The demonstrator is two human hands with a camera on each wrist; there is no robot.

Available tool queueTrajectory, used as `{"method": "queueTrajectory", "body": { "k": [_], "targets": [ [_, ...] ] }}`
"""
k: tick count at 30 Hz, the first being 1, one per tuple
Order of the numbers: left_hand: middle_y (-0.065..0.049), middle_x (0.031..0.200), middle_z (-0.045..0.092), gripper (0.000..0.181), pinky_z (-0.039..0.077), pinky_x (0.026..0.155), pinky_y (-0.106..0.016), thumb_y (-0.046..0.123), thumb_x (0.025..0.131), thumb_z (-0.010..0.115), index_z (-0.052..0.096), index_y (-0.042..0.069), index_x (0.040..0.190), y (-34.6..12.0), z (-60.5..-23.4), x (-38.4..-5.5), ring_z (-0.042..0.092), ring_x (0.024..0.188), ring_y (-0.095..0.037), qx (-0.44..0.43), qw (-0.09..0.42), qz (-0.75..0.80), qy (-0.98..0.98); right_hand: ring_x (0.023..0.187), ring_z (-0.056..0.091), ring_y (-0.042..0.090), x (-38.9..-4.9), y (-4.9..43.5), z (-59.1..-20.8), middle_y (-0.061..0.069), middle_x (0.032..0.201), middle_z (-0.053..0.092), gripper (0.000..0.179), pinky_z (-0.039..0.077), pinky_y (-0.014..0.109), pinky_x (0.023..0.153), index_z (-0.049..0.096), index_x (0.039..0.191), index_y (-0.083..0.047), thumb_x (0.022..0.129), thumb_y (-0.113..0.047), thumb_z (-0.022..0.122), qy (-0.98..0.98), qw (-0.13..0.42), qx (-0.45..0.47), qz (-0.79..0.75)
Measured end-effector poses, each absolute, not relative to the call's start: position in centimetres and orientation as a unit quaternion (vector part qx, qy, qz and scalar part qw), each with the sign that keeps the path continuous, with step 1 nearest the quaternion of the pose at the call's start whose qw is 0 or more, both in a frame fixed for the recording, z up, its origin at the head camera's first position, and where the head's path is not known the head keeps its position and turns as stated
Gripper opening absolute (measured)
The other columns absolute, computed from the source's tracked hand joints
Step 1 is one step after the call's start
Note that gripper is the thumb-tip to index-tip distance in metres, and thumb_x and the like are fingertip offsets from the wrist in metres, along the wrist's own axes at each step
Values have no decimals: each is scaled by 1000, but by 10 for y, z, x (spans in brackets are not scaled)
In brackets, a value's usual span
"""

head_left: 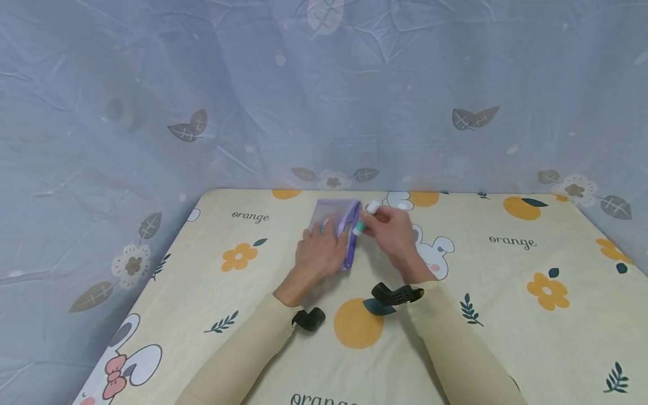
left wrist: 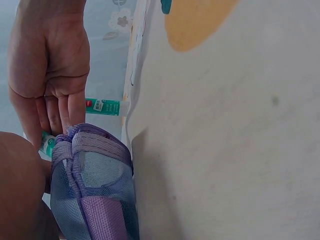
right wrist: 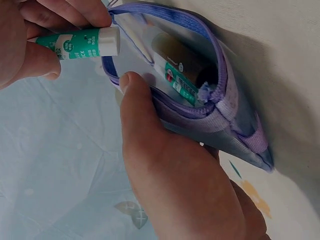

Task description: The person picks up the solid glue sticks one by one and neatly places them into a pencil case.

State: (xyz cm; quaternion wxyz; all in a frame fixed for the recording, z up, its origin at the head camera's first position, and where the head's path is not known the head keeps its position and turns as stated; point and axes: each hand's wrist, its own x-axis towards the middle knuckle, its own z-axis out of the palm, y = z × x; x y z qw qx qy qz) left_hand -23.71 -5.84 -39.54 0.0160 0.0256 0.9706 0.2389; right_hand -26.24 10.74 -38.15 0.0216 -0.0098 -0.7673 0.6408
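Observation:
My left hand [head_left: 320, 252] grips a purple mesh zipper pouch [head_left: 330, 207], its thumb at the rim in the right wrist view. The pouch mouth gapes open. Inside lie a glue stick [right wrist: 176, 80] with a green label and a brownish see-through item [right wrist: 176, 52]. Just off the mouth, my right hand [head_left: 397, 232] pinches another green glue stick [right wrist: 85, 45] with a white cap. Fingers hide part of that stick. The left wrist view shows the pouch [left wrist: 102, 170] from its side, with green-labelled glue stick [left wrist: 103, 106] beyond the right hand's fingers.
A cream tablecloth [head_left: 283, 349] printed with oranges, flowers and rabbits covers the table. Behind and to the left hangs a pale blue printed curtain [head_left: 324, 101], close to the table's far edge. Black wrist straps [head_left: 397, 293] sit over both sleeves.

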Motion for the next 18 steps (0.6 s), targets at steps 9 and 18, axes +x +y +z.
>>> {"method": "queueTrajectory", "body": {
  "k": [9,18],
  "targets": [
    [-23,163,43,67,44,112,-62,51,112,30,34,9,165,-59,-396,-238,47,141,-48,25,16,240,970,104,79,22,-263,103,-384,26,127,74,35,63,29,89,69,132,4,104,-16,69,-767,16,-6,641],
    [-23,160,46,66,45,110,-62,49,112,32,36,9,164,-58,-396,-237,49,138,-47,25,15,243,970,104,79,22,-262,100,-386,27,127,74,33,63,30,91,69,131,5,105,-15,68,-764,3,-6,645]
  ]
}}
